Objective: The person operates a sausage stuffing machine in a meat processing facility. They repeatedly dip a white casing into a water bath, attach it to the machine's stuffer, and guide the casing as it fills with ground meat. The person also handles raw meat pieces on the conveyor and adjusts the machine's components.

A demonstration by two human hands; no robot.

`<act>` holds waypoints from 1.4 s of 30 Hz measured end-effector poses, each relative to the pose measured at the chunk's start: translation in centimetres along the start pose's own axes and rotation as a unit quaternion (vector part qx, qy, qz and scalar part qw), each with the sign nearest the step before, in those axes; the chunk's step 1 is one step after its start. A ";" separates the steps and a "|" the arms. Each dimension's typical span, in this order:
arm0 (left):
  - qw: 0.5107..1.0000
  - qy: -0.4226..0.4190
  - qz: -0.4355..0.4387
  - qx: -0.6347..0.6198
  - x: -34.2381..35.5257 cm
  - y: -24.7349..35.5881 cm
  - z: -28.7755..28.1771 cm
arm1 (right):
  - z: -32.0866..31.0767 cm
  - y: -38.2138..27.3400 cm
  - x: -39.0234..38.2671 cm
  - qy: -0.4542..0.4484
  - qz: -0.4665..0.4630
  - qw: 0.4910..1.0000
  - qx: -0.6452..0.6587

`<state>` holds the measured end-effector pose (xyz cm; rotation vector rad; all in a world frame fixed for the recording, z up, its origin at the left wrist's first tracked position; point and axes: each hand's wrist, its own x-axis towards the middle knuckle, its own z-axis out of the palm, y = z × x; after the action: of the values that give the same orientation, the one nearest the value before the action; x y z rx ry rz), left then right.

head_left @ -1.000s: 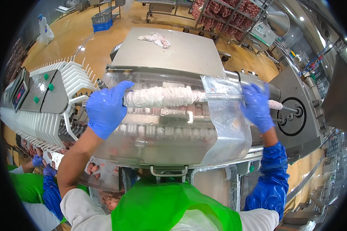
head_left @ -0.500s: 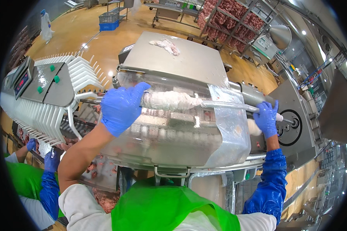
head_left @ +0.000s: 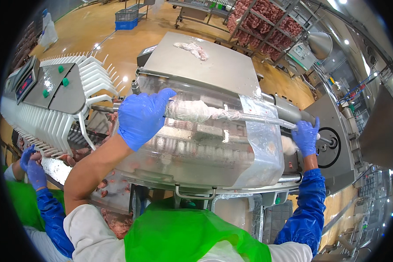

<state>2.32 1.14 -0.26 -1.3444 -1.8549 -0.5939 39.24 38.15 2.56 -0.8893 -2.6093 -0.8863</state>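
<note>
A bunched, whitish sausage casing (head_left: pixel 190 111) is threaded on a slim metal stuffing tube (head_left: pixel 266 119) that runs across above the clear machine cover. My left hand (head_left: pixel 142 117), in a blue glove, is closed round the casing's left end. Toward the right, the casing thins into a twisted, wrinkled stretch over the tube. My right hand (head_left: pixel 306 137), also gloved, has its fingers wrapped round the tube's right end, one digit pointing up. Just below that hand, a second whitish, bulging piece (head_left: pixel 288 145) shows partly from under the plastic sheet.
A flat steel lid (head_left: pixel 201 65) with a pale casing heap (head_left: pixel 192 49) lies beyond the cover. At left stands a hanging unit with white hooks (head_left: pixel 102 77). A co-worker's gloved hands (head_left: pixel 35 168) are among sausages there. A rack of sausages (head_left: pixel 270 28) stands far back.
The thick bunch of casing looks shorter, with a longer thin stretch to its right. Both my hands keep their grips. The co-worker's hands have come together round a sausage.
</note>
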 end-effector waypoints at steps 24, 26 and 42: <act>0.999 -0.022 -0.012 -0.020 0.4 -0.2 -0.1 | -4.2 -8.3 3.7 -0.017 -0.094 0.995 0.027; 0.999 -0.031 -0.012 -0.017 0.5 0.3 -0.2 | -2.3 -6.0 2.8 0.048 -0.106 0.990 0.075; 0.999 -0.023 -0.028 0.010 0.7 0.6 0.6 | -3.8 -9.2 2.0 -0.041 -0.001 0.981 0.191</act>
<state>2.61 2.20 -0.16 -1.3072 -1.9356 -0.5753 32.14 30.95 2.03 -0.8290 -2.7156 -0.3309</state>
